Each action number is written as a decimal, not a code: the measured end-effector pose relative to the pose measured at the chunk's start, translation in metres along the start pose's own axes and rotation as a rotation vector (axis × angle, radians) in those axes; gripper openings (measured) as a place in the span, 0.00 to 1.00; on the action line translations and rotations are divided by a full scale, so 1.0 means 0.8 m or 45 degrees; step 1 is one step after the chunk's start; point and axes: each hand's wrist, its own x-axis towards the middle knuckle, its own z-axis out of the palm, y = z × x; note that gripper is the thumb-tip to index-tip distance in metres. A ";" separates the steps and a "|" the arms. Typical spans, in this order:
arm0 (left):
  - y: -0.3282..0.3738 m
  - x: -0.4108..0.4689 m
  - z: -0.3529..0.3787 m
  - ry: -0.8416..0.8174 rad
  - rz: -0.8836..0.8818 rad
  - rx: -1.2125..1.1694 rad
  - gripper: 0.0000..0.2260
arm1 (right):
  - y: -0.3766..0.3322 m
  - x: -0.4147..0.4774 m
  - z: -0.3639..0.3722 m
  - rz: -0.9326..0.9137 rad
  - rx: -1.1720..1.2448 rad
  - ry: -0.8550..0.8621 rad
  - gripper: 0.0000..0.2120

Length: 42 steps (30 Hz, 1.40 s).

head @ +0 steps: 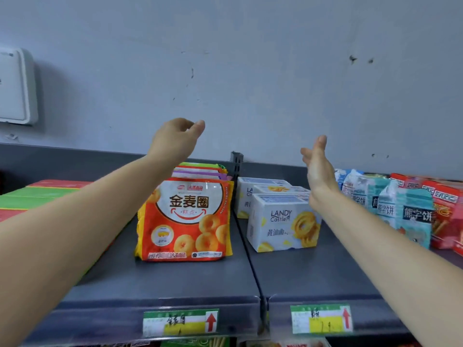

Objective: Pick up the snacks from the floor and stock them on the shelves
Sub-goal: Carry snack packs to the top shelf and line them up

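Both bare arms reach out over the top dark grey shelf [162, 279], and neither hand holds anything. The left hand [175, 139] hovers above and just behind a row of snack bags, its fingers loosely curled and empty. The right hand [318, 166] is raised edge-on with straight fingers spread slightly, over the far boxes on the right shelf section. The front orange ring-snack bag [185, 219] stands upright on the left section, with more bags [200, 171] with green, red and purple tops lined up close behind it. Just right of the shelf seam, a white Landy Castle biscuit box [283, 221] stands nearest, with similar boxes [263, 186] behind it. Farther right stand teal biscuit bags [400, 209], then red boxes [446, 211]. Flat green and red packs [37, 196] lie at the far left. Two price labels [180, 321] sit on the shelf's near edge. A white device [15, 86] is mounted on the grey wall [250, 71].
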 end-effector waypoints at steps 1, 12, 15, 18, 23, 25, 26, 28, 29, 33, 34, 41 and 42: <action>0.010 -0.003 0.012 -0.017 0.020 -0.004 0.21 | 0.007 0.009 -0.013 0.021 -0.022 0.008 0.33; 0.048 -0.062 0.164 -0.053 -0.084 0.101 0.24 | 0.098 0.083 -0.084 0.284 -0.080 -0.287 0.38; 0.055 -0.077 0.171 -0.005 0.028 0.302 0.19 | 0.117 0.093 -0.084 0.380 -0.021 -0.372 0.41; 0.037 -0.083 0.186 -0.091 0.202 0.638 0.23 | 0.125 0.095 -0.080 0.394 -0.031 -0.450 0.39; 0.004 -0.095 0.210 -0.138 -0.128 0.225 0.34 | 0.128 0.092 -0.078 0.368 -0.003 -0.519 0.33; 0.002 -0.092 0.215 -0.027 -0.442 -0.218 0.36 | 0.130 0.092 -0.079 0.381 0.021 -0.516 0.33; 0.001 -0.089 0.216 -0.001 -0.596 -0.436 0.36 | 0.129 0.089 -0.079 0.400 0.043 -0.531 0.33; 0.004 -0.091 0.217 -0.039 -0.788 -0.748 0.29 | 0.129 0.086 -0.077 0.459 0.128 -0.593 0.33; 0.003 -0.090 0.218 -0.098 -0.815 -0.798 0.28 | 0.130 0.086 -0.075 0.482 0.200 -0.627 0.33; -0.010 -0.081 0.217 -0.187 -0.777 -0.848 0.30 | 0.132 0.087 -0.072 0.502 0.313 -0.707 0.35; -0.012 -0.079 0.215 -0.179 -0.769 -0.863 0.30 | 0.131 0.087 -0.073 0.497 0.314 -0.708 0.35; -0.020 -0.051 0.215 -0.186 -0.916 -0.939 0.30 | 0.129 0.102 -0.071 0.579 0.410 -0.640 0.29; -0.021 -0.048 0.215 -0.208 -0.945 -0.952 0.31 | 0.129 0.102 -0.069 0.597 0.433 -0.648 0.29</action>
